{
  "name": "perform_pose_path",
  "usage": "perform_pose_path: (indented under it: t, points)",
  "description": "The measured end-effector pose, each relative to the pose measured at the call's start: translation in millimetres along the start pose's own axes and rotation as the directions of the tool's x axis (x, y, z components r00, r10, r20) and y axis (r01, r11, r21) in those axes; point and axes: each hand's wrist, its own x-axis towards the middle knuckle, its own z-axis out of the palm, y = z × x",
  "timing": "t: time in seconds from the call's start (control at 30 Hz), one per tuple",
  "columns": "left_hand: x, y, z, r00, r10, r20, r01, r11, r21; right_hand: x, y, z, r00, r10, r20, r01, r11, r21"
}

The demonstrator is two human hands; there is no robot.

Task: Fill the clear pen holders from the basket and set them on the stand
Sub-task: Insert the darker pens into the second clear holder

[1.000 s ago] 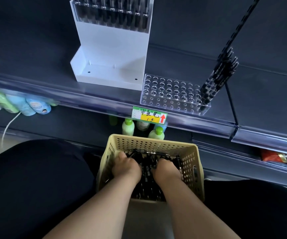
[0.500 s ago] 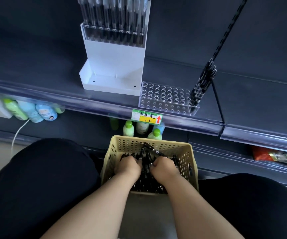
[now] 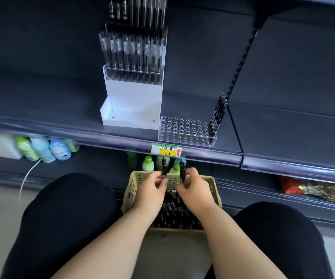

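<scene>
Left hand (image 3: 152,187): over the far rim of the basket (image 3: 213,195); thumb and fingers pinched on one black pen (image 3: 164,165), held upright with its upper end clear of the rim
Right hand (image 3: 194,190): just beside the left, over the same far rim; fingers curled round a second black pen (image 3: 182,169), also upright
Loose pens (image 3: 174,214): dark heap inside the basket, beneath both wrists
Clear pen holder (image 3: 182,130): beyond the basket and above it, on the shelf (image 3: 62,111), a little right of the basket's middle; most holes unfilled; a small bunch of pens (image 3: 217,115) leaning in its right end
Stand (image 3: 132,101): white, beyond the basket and up to its left, just beside the holder's left end; touching or not, cannot tell; one filled holder (image 3: 132,55) on its upper step
Relation that matters: holder straight ahead of and higher than both hands; pens' long axes near vertical, so roughly in line with the holes; right hand nearer the end with pens in it, left hand nearer the unfilled holes
Step, as judged: two pens lifted out, ready to be carried up and dropped in; filling far from done
Risk, as judged: small holes; a tilted pen likely to catch on the rim of its hole
Also near: price tag (image 3: 166,151) and bottles (image 3: 148,163) just beyond the basket's far rim
</scene>
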Motion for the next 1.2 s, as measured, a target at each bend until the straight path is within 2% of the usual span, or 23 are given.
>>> perform_pose_path:
  t: [0.27,0.4,0.53,0.73,0.87,0.93,1.07,1.2]
  points:
    - [5,55,-12,0.965,0.258,-0.039,-0.260,0.963,-0.075,11,-29,-50,0.969,-0.012,-0.247,0.058,0.981,0.183]
    - [15,85,-22,0.922,0.376,-0.094,-0.387,0.909,-0.155,19,-49,-91,0.908,-0.086,-0.410,0.218,0.932,0.288]
    - [37,121,-30,0.876,0.471,-0.108,-0.483,0.851,-0.207,36,-81,-144,0.812,-0.225,-0.538,0.427,0.858,0.285]
    - [85,174,-27,0.807,0.588,-0.054,-0.579,0.771,-0.264,90,-110,-192,0.784,-0.317,-0.534,0.463,0.871,0.164]
    - [110,179,-16,0.788,0.616,-0.011,-0.595,0.757,-0.268,124,-102,-194,0.786,-0.332,-0.521,0.435,0.896,0.085]
    - [118,174,-13,0.794,0.608,-0.014,-0.588,0.763,-0.269,134,-96,-192,0.798,-0.337,-0.500,0.430,0.899,0.081]
    - [130,166,-14,0.840,0.541,-0.024,-0.520,0.794,-0.314,144,-90,-190,0.818,-0.366,-0.443,0.390,0.920,-0.040]
    - [135,165,-16,0.869,0.493,-0.041,-0.472,0.800,-0.369,149,-86,-187,0.848,-0.353,-0.396,0.361,0.931,-0.058]
